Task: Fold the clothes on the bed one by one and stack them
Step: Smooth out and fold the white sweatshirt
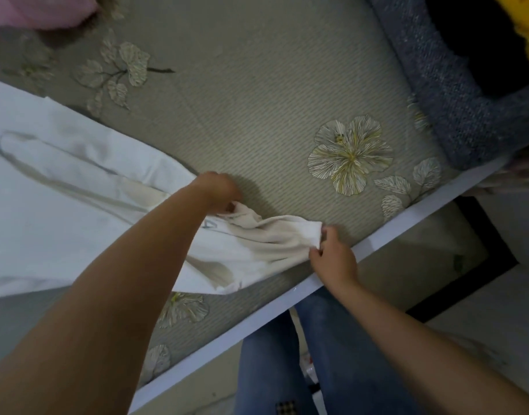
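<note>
grey-green woven bed mat [257, 94] with printed pale flowers, white bed-frame edge [377, 235] along its near side; person stands at that edge, blue jeans [332, 354] visible below.

task item: white cotton garment [62, 205], long and mostly flat, spread across the left of the mat, with its cream ribbed end [272, 235] bunched near the bed edge. exact garment type not certain from this view.

left hand [218, 190]: fingers curled down onto the far corner of the ribbed end, gripping the cloth. right hand [332, 256]: thumb and fingers pinching the near corner of the same end, just beside the frame edge. fabric between the two hands is wrinkled and slack.

judgement: step in hand looks like squaring this end before a fold; no fold yet made in the visible part.

to do it well:
- pull the two corners apart until the ribbed edge runs straight
- keep both grips at the very corners so the edge stays level
- lay or carry the end over evenly, then smooth the creases flat

periphery: pink fabric [38, 10] at top left, grey knitted blanket [437, 70] at top right, yellow fluffy item [524, 22] in the corner. no finished stack in view.
</note>
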`<state>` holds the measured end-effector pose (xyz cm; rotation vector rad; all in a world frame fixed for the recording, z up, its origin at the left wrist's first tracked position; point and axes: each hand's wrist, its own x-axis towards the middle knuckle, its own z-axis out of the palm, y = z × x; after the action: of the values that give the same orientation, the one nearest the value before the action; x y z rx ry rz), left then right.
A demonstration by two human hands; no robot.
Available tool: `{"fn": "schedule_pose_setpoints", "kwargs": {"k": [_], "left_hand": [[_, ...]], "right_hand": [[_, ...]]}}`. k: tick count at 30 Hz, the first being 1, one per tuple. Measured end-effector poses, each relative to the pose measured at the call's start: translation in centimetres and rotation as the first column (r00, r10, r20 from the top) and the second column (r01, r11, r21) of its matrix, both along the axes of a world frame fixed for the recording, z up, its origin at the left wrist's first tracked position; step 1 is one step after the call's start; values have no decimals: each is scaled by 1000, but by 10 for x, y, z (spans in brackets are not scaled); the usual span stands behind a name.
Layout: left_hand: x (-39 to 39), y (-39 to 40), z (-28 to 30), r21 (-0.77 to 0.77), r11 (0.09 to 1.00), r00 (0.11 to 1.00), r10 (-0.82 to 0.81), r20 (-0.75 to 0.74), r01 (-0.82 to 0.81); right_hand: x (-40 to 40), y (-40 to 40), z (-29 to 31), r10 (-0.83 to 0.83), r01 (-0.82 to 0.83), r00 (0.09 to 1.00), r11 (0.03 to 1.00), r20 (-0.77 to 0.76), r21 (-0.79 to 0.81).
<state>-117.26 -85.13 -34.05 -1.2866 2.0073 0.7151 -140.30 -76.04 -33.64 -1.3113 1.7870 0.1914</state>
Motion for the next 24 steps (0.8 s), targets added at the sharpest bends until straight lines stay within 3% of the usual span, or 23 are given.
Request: {"fn": "schedule_pose_setpoints", "kwargs": {"k": [3,6,8,11,13,16,20,24], "left_hand": [[8,-4,23,-41,967,965,247,-93,-251],[20,-17,66,-268,885,924,346,-164,-380],[24,-27,100,-440,789,904,380,-198,-428],[40,-37,167,-662,571,863,431,-263,-486],[57,-38,214,-790,344,845,379,-377,-507],[78,-28,290,-866,114,839,337,-428,-487],[100,-15,398,-902,-146,859,278,-431,-405],[110,7,503,-874,-401,917,164,-364,-276]], "right_hand": [[3,-8,5,-133,133,991,991,27,-19],[13,-40,24,-292,302,949,951,118,-74],[19,-75,41,-343,368,923,918,172,-146],[40,-127,84,-190,237,970,871,150,-431],[62,-153,130,-17,80,995,697,95,-713],[94,-182,213,187,-72,982,338,-8,-938],[130,-211,341,336,-147,931,-18,-144,-989],[163,-210,468,330,-212,863,-452,-383,-866]]}}
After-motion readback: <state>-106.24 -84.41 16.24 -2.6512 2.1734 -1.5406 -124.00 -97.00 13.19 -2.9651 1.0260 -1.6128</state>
